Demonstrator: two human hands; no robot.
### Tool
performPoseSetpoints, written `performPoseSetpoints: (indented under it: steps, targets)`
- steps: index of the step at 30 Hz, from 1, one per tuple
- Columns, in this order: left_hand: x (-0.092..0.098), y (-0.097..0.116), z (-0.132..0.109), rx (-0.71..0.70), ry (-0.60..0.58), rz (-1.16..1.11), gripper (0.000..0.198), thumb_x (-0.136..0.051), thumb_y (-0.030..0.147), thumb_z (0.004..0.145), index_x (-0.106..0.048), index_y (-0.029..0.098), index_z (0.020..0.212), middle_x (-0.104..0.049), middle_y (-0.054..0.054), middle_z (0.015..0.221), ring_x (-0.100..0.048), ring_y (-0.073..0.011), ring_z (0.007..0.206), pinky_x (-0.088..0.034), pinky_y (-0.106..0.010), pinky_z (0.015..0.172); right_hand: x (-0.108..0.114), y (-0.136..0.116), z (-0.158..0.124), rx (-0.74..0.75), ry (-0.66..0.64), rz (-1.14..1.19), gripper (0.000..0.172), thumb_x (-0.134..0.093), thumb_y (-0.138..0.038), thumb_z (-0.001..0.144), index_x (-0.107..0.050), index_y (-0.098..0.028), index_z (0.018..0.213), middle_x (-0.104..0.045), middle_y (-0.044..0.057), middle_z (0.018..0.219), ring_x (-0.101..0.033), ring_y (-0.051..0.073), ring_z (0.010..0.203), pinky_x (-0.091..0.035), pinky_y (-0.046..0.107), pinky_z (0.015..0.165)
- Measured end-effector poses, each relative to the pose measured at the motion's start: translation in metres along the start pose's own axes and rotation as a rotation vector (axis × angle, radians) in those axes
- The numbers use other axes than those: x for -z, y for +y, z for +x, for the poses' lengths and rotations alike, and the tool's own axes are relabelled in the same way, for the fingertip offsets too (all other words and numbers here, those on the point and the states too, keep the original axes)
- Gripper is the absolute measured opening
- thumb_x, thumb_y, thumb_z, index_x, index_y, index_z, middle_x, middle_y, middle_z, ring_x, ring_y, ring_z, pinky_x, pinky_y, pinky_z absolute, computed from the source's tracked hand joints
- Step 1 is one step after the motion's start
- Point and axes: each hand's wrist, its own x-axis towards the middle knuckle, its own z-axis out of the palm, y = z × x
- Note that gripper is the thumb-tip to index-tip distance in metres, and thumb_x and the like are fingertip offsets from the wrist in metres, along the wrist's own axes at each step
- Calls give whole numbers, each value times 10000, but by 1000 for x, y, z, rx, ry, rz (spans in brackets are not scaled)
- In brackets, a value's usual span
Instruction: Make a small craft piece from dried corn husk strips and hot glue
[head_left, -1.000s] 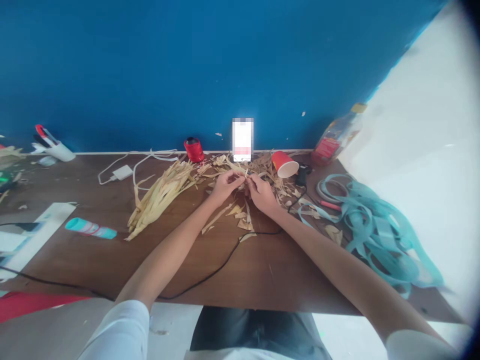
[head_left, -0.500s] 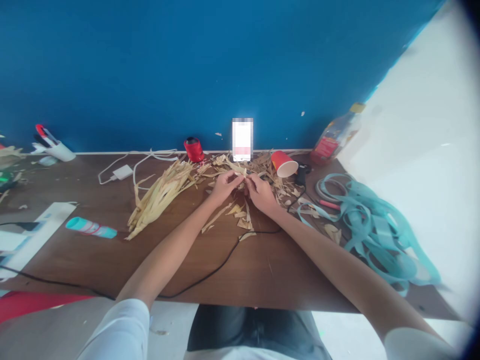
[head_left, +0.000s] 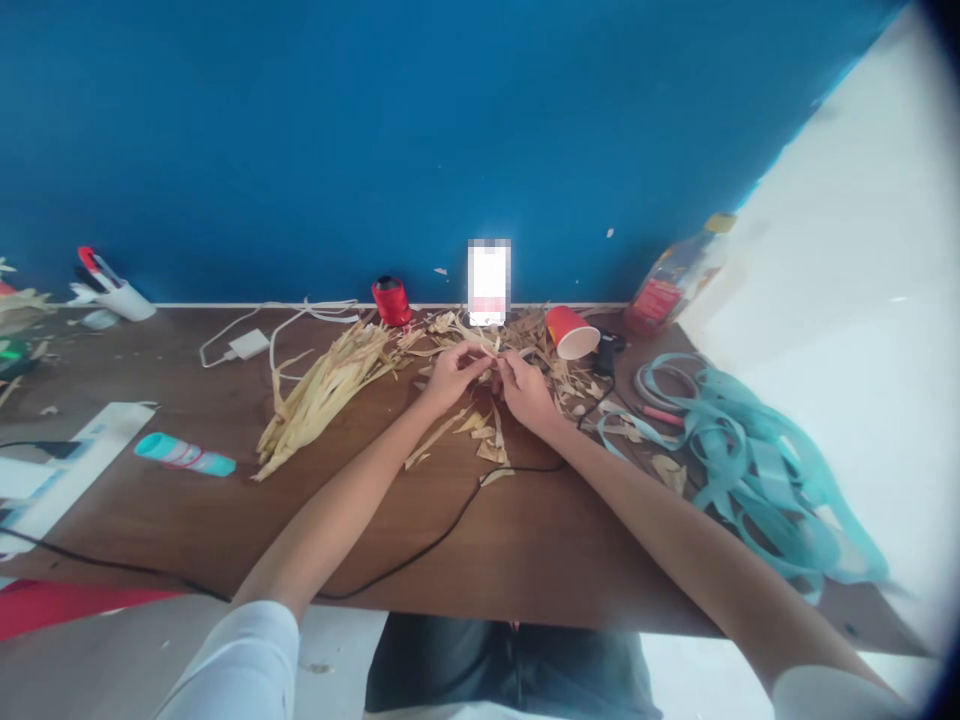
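My left hand [head_left: 456,374] and my right hand [head_left: 525,386] meet over the back middle of the table, fingertips pinched together. Between them is a thin pale strip of dried husk [head_left: 495,347], mostly hidden by the fingers. Loose husk scraps [head_left: 489,440] lie below and around both hands. Left of my left hand rests a long bundle of dried husks [head_left: 322,400]. A red paper cup [head_left: 574,333] lies on its side just beyond my right hand, beside a black glue gun [head_left: 606,352].
A lit phone [head_left: 489,285] leans against the blue wall. Turquoise ribbon [head_left: 750,450] is heaped at right, near a bottle [head_left: 675,275]. A black cable [head_left: 442,537] crosses the table. At left are a power strip [head_left: 90,450], a turquoise tube [head_left: 184,454] and a pen cup [head_left: 127,298].
The view has shifted slightly, so everything sits a little further right. Both hands stay pinched together at the same place, with only small finger movement.
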Motion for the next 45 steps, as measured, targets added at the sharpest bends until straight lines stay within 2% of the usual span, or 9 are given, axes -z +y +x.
performPoseSetpoints:
  steps: [9, 15, 19, 26, 33, 45]
  targets:
    - [0, 0, 0, -1, -7, 36, 306, -626, 437, 798, -634, 151, 905, -650, -34, 836, -565, -129, 702, -436, -245, 653, -2, 3, 0, 1, -20, 10, 273, -280, -348, 989, -504, -224, 894, -630, 23, 635, -589, 181, 575, -414, 278, 617]
    - [0, 0, 1, -20, -101, 94, 343, -584, 474, 819, -648, 145, 893, -649, -38, 818, -570, -153, 742, -438, -261, 699, -2, 3, 0, -2, -5, 31, 268, -287, -351, 986, -476, -232, 838, -620, 16, 626, -585, 172, 564, -420, 274, 600]
    - [1, 2, 0, -40, -119, 52, 353, -601, 480, 805, -651, 143, 894, -648, -41, 832, -578, -161, 765, -442, -271, 729, -2, 1, 0, -2, -37, 76, 283, -308, -377, 983, -461, -241, 787, -616, 8, 604, -576, 166, 532, -430, 278, 583]
    - [1, 0, -1, 12, -66, -35, 338, -645, 461, 772, -644, 134, 858, -646, -36, 817, -584, -156, 769, -449, -272, 746, -1, -3, 0, -6, -30, 55, 335, -333, -400, 975, -455, -239, 709, -602, 10, 585, -584, 168, 557, -446, 280, 605]
    - [2, -5, 1, 38, -33, -88, 338, -682, 445, 738, -638, 127, 844, -637, -32, 811, -575, -151, 781, -447, -274, 761, 1, -5, 0, 68, -49, -23, 239, -392, -300, 947, -503, -226, 749, -608, 14, 652, -581, 170, 625, -427, 273, 638]
    - [1, -2, 0, 8, -20, -26, 316, -666, 444, 754, -654, 133, 811, -639, -28, 785, -570, -148, 746, -441, -264, 715, 1, -6, 0, 62, -43, -18, 235, -382, -276, 950, -526, -231, 770, -627, 18, 653, -586, 172, 600, -420, 270, 619]
